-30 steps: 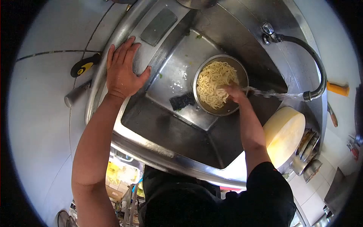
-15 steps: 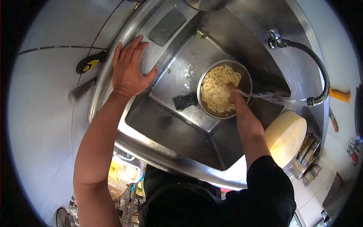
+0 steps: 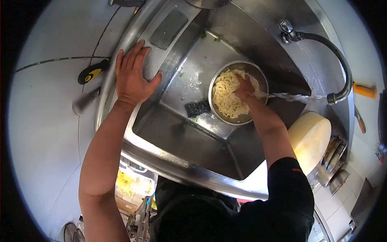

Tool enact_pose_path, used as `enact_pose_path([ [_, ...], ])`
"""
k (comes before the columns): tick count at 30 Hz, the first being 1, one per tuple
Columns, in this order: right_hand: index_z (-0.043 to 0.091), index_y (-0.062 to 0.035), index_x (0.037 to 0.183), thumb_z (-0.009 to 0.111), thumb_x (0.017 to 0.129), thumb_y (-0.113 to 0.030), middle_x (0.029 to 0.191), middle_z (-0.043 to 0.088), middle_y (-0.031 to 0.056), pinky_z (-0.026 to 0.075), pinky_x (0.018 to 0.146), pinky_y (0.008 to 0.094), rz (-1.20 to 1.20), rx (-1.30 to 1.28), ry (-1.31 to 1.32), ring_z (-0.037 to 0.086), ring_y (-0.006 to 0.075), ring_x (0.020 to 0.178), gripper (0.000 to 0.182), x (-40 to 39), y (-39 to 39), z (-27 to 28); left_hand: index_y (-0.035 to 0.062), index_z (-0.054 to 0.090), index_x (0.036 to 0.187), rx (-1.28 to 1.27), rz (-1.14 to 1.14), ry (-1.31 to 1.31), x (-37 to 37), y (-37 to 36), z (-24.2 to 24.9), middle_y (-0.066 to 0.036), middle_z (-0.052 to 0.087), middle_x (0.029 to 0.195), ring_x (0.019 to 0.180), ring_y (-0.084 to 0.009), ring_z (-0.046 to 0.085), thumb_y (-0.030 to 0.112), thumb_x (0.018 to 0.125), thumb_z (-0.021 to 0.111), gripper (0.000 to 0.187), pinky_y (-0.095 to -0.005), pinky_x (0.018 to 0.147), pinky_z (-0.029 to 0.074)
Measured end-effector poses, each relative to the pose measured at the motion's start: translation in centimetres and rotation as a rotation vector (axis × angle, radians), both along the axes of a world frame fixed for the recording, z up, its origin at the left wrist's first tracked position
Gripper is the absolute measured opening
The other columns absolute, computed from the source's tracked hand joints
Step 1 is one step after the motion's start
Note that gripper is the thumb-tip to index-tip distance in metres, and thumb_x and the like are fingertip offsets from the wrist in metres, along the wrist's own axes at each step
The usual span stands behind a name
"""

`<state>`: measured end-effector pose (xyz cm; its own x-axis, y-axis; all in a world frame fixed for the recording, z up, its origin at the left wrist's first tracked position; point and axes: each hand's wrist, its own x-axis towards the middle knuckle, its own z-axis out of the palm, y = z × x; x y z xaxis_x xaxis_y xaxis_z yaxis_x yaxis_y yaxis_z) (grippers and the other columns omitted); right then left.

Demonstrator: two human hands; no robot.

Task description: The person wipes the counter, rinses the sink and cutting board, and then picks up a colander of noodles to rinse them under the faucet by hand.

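- One left hand [image 3: 133, 82], spread on silver metal sink edge [image 3: 104, 97]
- Right hand [image 3: 244, 87] in pale stringy noodles [image 3: 226, 94], grip unclear
- Rough stirring could tip the round steel bowl [image 3: 262, 79]

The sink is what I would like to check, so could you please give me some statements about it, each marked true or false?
1. The right hand is among the noodles. True.
2. The tap is shut off. False: water is running from it.
3. The left hand is spread on the metal ledge. True.
4. The dark pad is inside the bowl. False: it lies beside the bowl in the sink.
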<state>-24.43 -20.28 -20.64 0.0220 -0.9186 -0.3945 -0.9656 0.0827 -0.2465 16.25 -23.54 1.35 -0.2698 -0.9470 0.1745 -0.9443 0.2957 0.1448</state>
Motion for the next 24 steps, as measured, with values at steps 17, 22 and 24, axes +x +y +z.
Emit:
enact_pose_path([
  [17, 0.023, -0.0223, 0.151, 0.069, 0.076, -0.054, 0.156, 0.009, 0.0219, 0.025, 0.115, 0.0436, 0.017, 0.324, 0.165, 0.016, 0.0388, 0.144, 0.093, 4.7, 3.0, 2.0, 0.0115, 0.045, 0.132, -0.016, 0.010, -0.026, 0.0, -0.2, -0.1, -0.005, 0.039, 0.145, 0.134, -0.0208, 0.037, 0.037, 0.075, 0.069, 0.067, -0.0433, 0.119, 0.011],
  [22, 0.029, -0.0130, 0.148, 0.070, 0.077, -0.049, 0.142, 0.041, 0.0241, 0.040, 0.103, 0.0474, -0.780, 0.276, -0.187, 0.047, 0.0389, 0.126, 0.090, -0.9, 1.6, -5.6, 0.0115, 0.044, 0.133, 0.013, 0.012, 0.013, 0.0, -0.1, -0.1, -0.005, 0.039, 0.146, 0.135, -0.0219, 0.037, 0.034, 0.075, 0.072, 0.068, -0.0470, 0.118, 0.013],
  [24, 0.030, -0.0109, 0.147, 0.071, 0.077, -0.048, 0.137, 0.046, 0.0234, 0.042, 0.101, 0.0479, -0.823, 0.340, -0.593, 0.052, 0.0394, 0.119, 0.089, -3.1, 2.6, -5.3, 0.0114, 0.044, 0.132, 0.016, 0.012, 0.027, 0.1, -0.1, -0.1, -0.005, 0.039, 0.146, 0.134, -0.0221, 0.038, 0.034, 0.075, 0.072, 0.068, -0.0469, 0.118, 0.013],
])
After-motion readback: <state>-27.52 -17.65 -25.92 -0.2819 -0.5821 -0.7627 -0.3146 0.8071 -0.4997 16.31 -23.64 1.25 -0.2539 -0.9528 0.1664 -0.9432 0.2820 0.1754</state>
